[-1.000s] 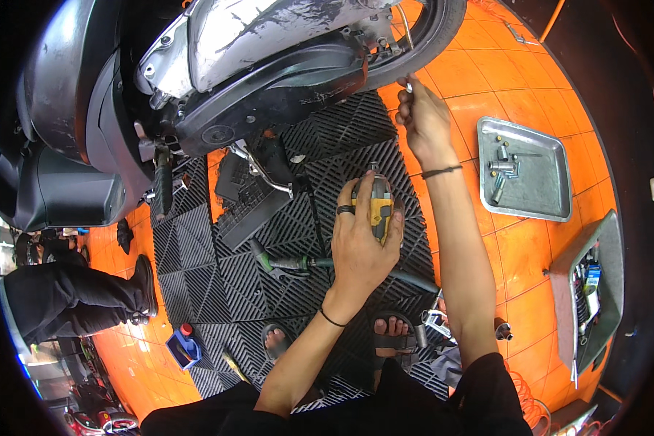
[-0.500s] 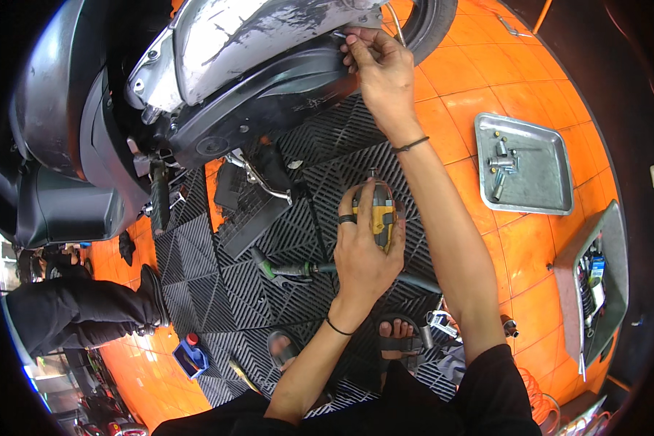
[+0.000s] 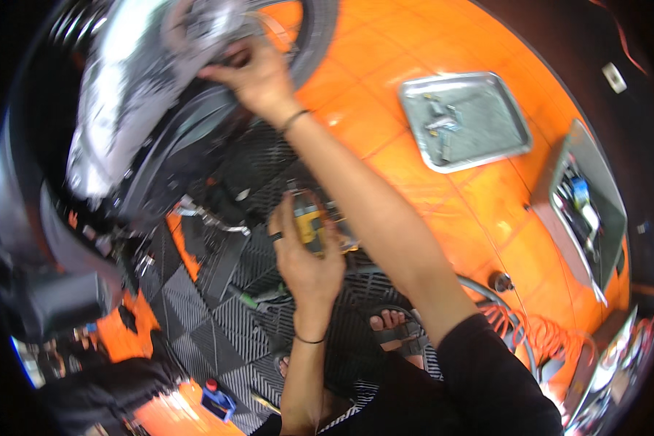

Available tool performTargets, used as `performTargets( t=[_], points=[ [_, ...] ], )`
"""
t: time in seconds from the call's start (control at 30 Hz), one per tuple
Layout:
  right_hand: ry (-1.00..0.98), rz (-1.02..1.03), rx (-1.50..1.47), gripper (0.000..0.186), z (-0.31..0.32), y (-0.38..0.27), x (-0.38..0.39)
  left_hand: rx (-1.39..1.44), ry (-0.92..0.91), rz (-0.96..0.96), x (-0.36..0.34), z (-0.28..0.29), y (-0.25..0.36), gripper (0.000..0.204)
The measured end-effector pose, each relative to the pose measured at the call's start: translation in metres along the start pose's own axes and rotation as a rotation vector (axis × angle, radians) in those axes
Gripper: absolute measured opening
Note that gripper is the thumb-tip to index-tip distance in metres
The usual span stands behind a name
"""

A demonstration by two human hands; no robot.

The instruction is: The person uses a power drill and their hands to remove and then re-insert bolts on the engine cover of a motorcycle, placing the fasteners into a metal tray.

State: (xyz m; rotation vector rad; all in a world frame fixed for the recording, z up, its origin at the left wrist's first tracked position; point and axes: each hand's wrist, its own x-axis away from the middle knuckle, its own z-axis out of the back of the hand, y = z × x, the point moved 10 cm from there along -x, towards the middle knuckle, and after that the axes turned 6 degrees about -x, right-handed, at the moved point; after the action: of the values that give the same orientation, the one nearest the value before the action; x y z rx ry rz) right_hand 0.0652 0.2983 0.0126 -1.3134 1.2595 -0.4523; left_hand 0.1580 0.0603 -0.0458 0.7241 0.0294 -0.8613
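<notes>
Head view: it looked down on a person crouched over a black ribbed floor mat (image 3: 232, 320) laid on glossy orange floor tiles (image 3: 414, 167).
Left hand: the left hand (image 3: 305, 258) was curled around a small yellow and black power tool (image 3: 310, 221), thumb and fingers pressed against its body, with a dark ring on one finger.
Tool position: the tool was held above the mat, just below the scooter.
Right hand: the right hand (image 3: 254, 73) reached up to the blurred grey scooter bodywork (image 3: 131, 102) beside the black tyre (image 3: 316, 33); fingers bent against the panel, though whether they pinched anything I could not tell.
Nearby: a green-handled screwdriver (image 3: 258, 298) lay on the mat near the left wrist.
Further off: a shallow rectangular metal tray (image 3: 487, 120) holding small parts sat on the tiles, well apart from both hands.
Lower right: a coiled orange hose (image 3: 538, 334).
</notes>
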Motion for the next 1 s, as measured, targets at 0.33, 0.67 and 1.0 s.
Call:
performTargets(
  t=[0.33, 0.67, 1.0],
  points=[
    [0.346, -0.121, 0.413, 0.014, 0.204, 0.073, 0.107, 0.029, -0.032, 0.016, 0.002, -0.003, -0.002, 0.064],
    [-0.374, -0.076, 1.289, 0.037, 0.403, 0.139, 0.100, 0.016, -0.035, -0.018, 0.000, -0.001, -0.002, 0.066],
    [-0.616, -0.126, 1.197, 0.034, 0.396, 0.168, 0.096, 0.017, -0.046, 0.015, 0.002, -0.001, 0.001, 0.066]
  ],
)
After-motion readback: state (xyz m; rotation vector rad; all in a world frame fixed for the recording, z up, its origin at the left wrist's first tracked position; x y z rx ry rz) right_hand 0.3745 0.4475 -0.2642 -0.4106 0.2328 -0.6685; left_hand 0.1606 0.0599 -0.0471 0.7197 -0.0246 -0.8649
